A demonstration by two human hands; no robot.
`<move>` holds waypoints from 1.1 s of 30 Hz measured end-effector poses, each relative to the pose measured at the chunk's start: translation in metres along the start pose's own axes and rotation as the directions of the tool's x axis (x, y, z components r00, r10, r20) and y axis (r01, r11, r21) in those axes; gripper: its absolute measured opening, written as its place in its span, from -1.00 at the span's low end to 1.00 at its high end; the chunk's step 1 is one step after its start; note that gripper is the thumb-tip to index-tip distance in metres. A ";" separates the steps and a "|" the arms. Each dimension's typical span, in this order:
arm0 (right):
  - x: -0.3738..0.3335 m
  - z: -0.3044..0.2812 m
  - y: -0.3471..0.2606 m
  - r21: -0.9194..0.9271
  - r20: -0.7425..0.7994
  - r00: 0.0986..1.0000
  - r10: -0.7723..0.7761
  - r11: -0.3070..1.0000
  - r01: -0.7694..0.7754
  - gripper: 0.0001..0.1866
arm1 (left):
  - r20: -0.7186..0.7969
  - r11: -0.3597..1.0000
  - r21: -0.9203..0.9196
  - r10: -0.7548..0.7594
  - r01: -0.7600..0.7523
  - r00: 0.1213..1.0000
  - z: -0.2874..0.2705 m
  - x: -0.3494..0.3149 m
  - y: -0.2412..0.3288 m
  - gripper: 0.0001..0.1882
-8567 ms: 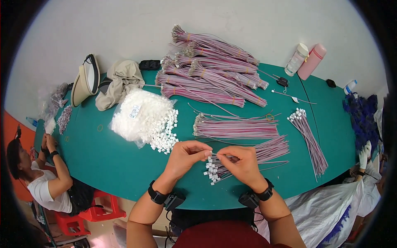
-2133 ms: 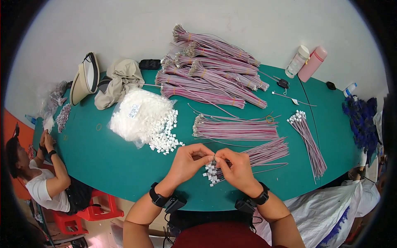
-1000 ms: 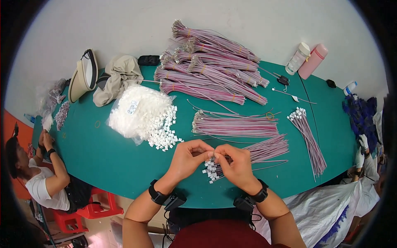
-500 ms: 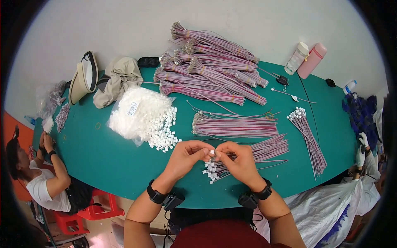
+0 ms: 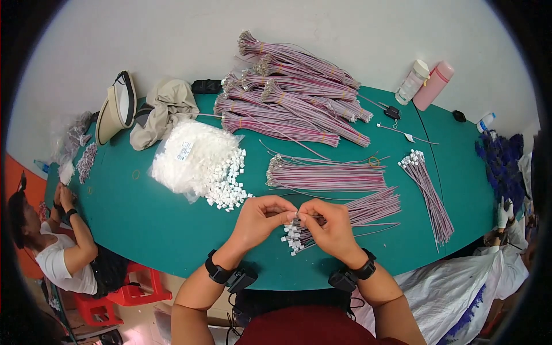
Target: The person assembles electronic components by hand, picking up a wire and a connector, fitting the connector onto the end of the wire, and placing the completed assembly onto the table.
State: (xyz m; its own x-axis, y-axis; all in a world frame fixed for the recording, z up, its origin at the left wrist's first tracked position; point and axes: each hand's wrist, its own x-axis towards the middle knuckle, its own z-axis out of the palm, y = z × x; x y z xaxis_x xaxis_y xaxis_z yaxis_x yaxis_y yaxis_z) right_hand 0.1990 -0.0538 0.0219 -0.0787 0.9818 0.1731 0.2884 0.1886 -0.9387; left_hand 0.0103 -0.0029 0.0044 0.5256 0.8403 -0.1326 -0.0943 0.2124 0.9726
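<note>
Working at the near-right of the connector bag [image 5: 190, 158], both sets of fingertips together. Left hand [image 5: 257, 223]: pinching grip on a small white connector [image 5: 294, 216], mostly covered by fingers. Right hand [image 5: 332, 229], on the side away from the bag: pinching grip on a thin wire [image 5: 314, 217]. Can't tell whether wire and connector are joined.

Partly under the hands, also near-right of the bag: white-ended bundle [image 5: 376, 208], white ends toward the bag. Well right of the bag: second white-ended bundle [image 5: 428, 198], lying at a slant. At the bag's right edge: loose connectors [image 5: 233, 190], spilled on the green worktop [image 5: 161, 230].

Right of the bag, roughly level with it: pink-and-grey wire bundle [image 5: 328, 175], metallic-looking ends toward the bag. Just beyond the bag: crumpled beige cloth [image 5: 171, 106]. Beyond and right of the bag: pile of banded bundles [image 5: 293, 103]. Far right beyond the bag: clear bottle [image 5: 412, 82] and pink flask [image 5: 433, 86].
</note>
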 end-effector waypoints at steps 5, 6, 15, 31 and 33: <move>-0.002 0.010 0.006 -0.177 -0.087 0.975 -0.205 0.966 0.187 -0.97 | -0.011 1.000 0.023 -0.003 0.003 1.000 0.001 -0.001 -0.001 -0.86; -0.002 0.012 0.006 -0.231 -0.112 0.953 -0.283 0.940 0.252 -0.97 | -0.027 0.999 0.042 -0.008 0.010 1.000 0.003 -0.001 -0.001 -0.86; 0.002 0.001 0.007 0.037 -0.056 0.998 -0.010 0.999 0.012 -0.96 | -0.047 1.000 -0.009 -0.031 0.030 0.998 0.004 -0.001 0.001 -0.84; 0.003 -0.006 -0.002 -0.130 0.045 0.999 0.006 0.992 0.000 -0.97 | -0.040 0.984 0.173 -0.027 0.033 0.999 0.003 0.000 0.001 -0.87; 0.002 -0.009 0.001 -0.112 0.058 0.998 0.027 0.993 -0.021 -0.95 | -0.039 0.979 0.201 -0.038 0.045 0.999 0.003 0.000 0.001 -0.88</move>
State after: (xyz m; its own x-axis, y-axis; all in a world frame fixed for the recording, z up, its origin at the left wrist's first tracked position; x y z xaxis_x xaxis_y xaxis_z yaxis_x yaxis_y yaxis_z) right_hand 0.2073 -0.0512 0.0242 -0.1256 0.9835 0.1301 0.3954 0.1699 -0.9027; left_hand 0.0128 -0.0038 0.0056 0.4954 0.8506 -0.1763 0.1011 0.1451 0.9842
